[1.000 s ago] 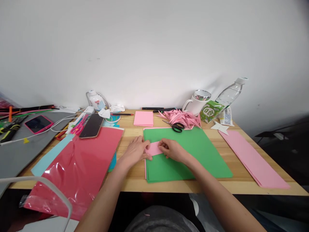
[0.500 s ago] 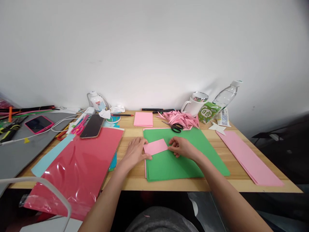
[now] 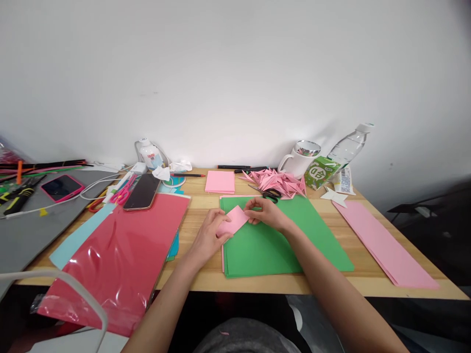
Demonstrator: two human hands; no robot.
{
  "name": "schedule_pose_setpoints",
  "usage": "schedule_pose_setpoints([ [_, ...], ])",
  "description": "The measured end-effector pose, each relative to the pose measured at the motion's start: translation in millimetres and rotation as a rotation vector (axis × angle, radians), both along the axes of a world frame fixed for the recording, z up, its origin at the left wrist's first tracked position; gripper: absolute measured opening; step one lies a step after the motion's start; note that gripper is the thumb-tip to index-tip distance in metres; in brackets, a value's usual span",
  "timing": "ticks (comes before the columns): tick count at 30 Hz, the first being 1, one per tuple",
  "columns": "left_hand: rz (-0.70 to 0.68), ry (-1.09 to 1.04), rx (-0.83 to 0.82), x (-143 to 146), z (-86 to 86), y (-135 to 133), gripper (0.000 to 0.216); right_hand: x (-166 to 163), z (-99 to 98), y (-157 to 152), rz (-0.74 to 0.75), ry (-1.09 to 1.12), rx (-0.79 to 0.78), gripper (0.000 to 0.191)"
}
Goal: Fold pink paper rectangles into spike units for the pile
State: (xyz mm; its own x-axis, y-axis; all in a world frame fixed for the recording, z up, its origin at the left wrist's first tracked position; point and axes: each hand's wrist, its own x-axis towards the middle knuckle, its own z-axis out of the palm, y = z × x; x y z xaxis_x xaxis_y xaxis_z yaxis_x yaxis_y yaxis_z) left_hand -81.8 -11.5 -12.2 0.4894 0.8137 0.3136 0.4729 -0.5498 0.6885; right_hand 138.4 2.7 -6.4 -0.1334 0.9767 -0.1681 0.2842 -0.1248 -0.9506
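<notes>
A small folded piece of pink paper [image 3: 233, 222] is held tilted between both hands, over the upper left of a stack of green paper [image 3: 283, 240]. My left hand [image 3: 211, 232] pinches its left end between thumb and fingers. The fingertips of my right hand [image 3: 263, 212] are closed on its upper right corner. Just behind the right hand lie black scissors [image 3: 271, 194] and a heap of pointed folded pink pieces [image 3: 281, 183]. A stack of pink paper squares [image 3: 220, 181] sits farther back on the wooden table [image 3: 198, 211].
Left are red paper in a clear sleeve [image 3: 128, 245], a phone [image 3: 143, 191], pink scissors [image 3: 123, 190] and a grey mat [image 3: 33, 235]. At the back right stand a white mug [image 3: 300, 161], a green carton [image 3: 320, 171] and a leaning water bottle [image 3: 351, 144]. Pink strips [image 3: 386, 245] lie right.
Both hands have turned the pink paper so its right end points farther up and away. My right hand has shifted left and slightly forward with it.
</notes>
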Motion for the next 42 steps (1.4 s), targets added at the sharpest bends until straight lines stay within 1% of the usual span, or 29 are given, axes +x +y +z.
schedule_pose_setpoints([
  [2, 0.009, -0.044, 0.031, 1.6, 0.2, -0.4, 0.018, 0.8, -3.1, 0.6, -0.002, 0.129, 0.030, 0.031],
  [4, 0.023, -0.076, 0.047, 3.2, 1.4, -0.3, 0.017, 1.3, -5.8, -0.9, 0.006, 0.221, 0.056, 0.037],
  [8, 0.041, -0.121, 0.101, 5.7, 6.0, -0.6, 0.017, -2.8, -8.1, -5.9, 0.036, 0.276, 0.056, 0.039],
  [11, 0.104, -0.182, 0.192, 7.0, 8.7, -2.3, 0.015, -9.7, -7.6, -7.8, 0.059, 0.320, 0.037, 0.044],
  [13, 0.142, -0.228, 0.223, 7.7, 9.2, -3.7, 0.013, -14.0, -7.3, -7.8, 0.081, 0.327, 0.037, 0.042],
  [14, 0.151, -0.256, 0.212, 8.0, 9.3, -4.3, 0.013, -15.8, -7.1, -7.7, 0.084, 0.319, 0.042, 0.040],
  [16, 0.141, -0.348, 0.109, 8.7, 9.6, -5.1, 0.019, -18.3, -6.7, -7.3, 0.071, 0.290, 0.057, 0.036],
  [18, 0.087, -0.491, -0.071, 9.2, 11.4, -4.8, 0.034, -19.4, -5.9, -7.4, 0.038, 0.269, 0.085, 0.034],
  [20, 0.036, -0.609, -0.250, 9.3, 14.8, -3.3, 0.042, -19.4, -4.6, -8.0, -0.015, 0.263, 0.129, 0.034],
  [22, 0.034, -0.641, -0.375, 9.0, 18.2, -1.3, 0.045, -18.7, -2.9, -9.0, -0.077, 0.259, 0.184, 0.034],
  [24, 0.056, -0.600, -0.443, 8.8, 20.0, 0.6, 0.045, -18.0, -1.0, -10.3, -0.126, 0.252, 0.240, 0.033],
  [27, 0.040, -0.507, -0.476, 8.8, 18.7, 2.1, 0.039, -17.9, 2.0, -12.6, -0.150, 0.262, 0.318, 0.031],
  [30, 0.017, -0.465, -0.507, 8.8, 17.3, 2.2, 0.041, -19.2, 4.5, -15.4, -0.124, 0.296, 0.389, 0.028],
  [33, 0.018, -0.450, -0.532, 8.4, 19.3, 1.1, 0.044, -21.4, 5.2, -17.9, -0.099, 0.379, 0.438, 0.028],
  [37, -0.012, -0.410, -0.533, 7.0, 22.7, -1.1, 0.049, -24.8, 3.1, -19.8, -0.074, 0.479, 0.402, 0.035],
  [39, -0.023, -0.403, -0.538, 6.3, 22.2, -1.9, 0.052, -26.8, 1.6, -20.3, -0.057, 0.485, 0.386, 0.036],
  [42, -0.016, -0.372, -0.517, 6.4, 19.3, -2.5, 0.061, -30.2, -0.8, -20.7, -0.044, 0.480, 0.372, 0.038],
])
